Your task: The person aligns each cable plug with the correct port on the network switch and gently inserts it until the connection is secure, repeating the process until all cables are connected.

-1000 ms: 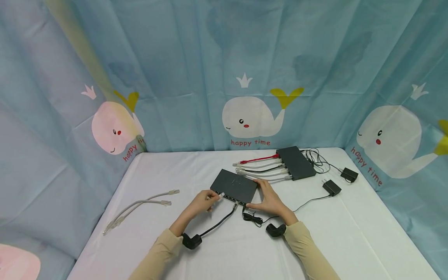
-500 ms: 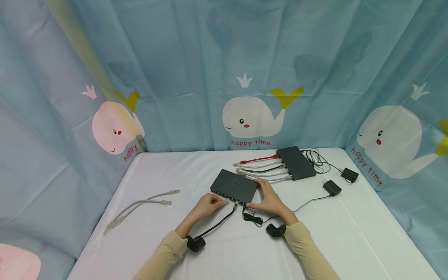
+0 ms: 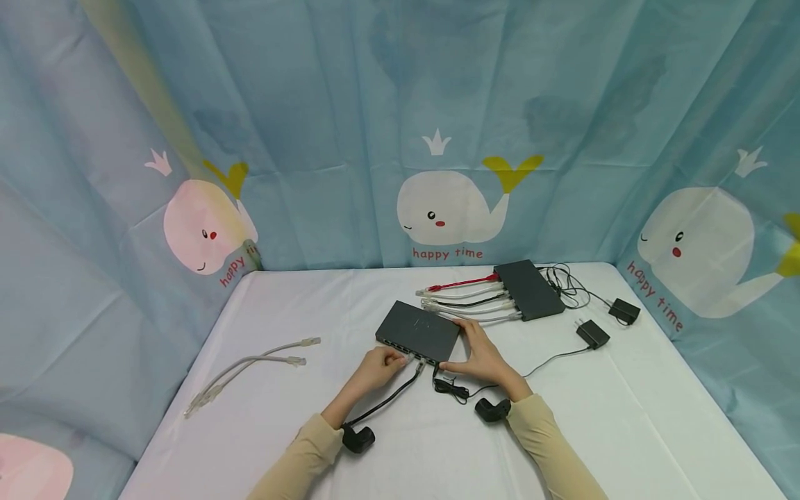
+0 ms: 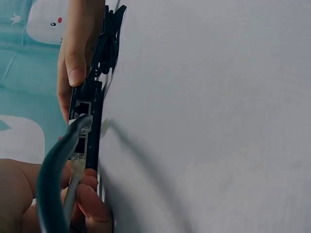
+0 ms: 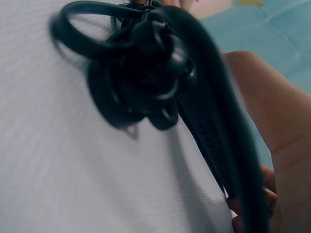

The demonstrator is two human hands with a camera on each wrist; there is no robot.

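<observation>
A black network switch (image 3: pixel 417 332) lies on the white-covered table, its row of ports facing me. My left hand (image 3: pixel 377 368) pinches the clear plug (image 4: pixel 77 165) of a grey network cable (image 4: pixel 70 196), with the plug's tip right at a port. Beside it a black network cable (image 3: pixel 390 398) is plugged into the same row and curves in front of the left wrist camera. My right hand (image 3: pixel 480 357) grips the switch's right end, thumb at the front corner and fingers at the back. A bundled black power cord (image 5: pixel 141 73) hangs close by that hand.
Another black switch (image 3: pixel 530 290) stands at the back right with several cables in it, including a red network cable (image 3: pixel 464 283). Two power adapters (image 3: pixel 592 335) lie to the right. Loose grey network cables (image 3: pixel 240 368) lie on the left side of the table (image 3: pixel 312 298).
My left hand has moved right along the switch's front edge, bringing the clear plug to a port near the black cable. The right hand and the switch have stayed in place.
</observation>
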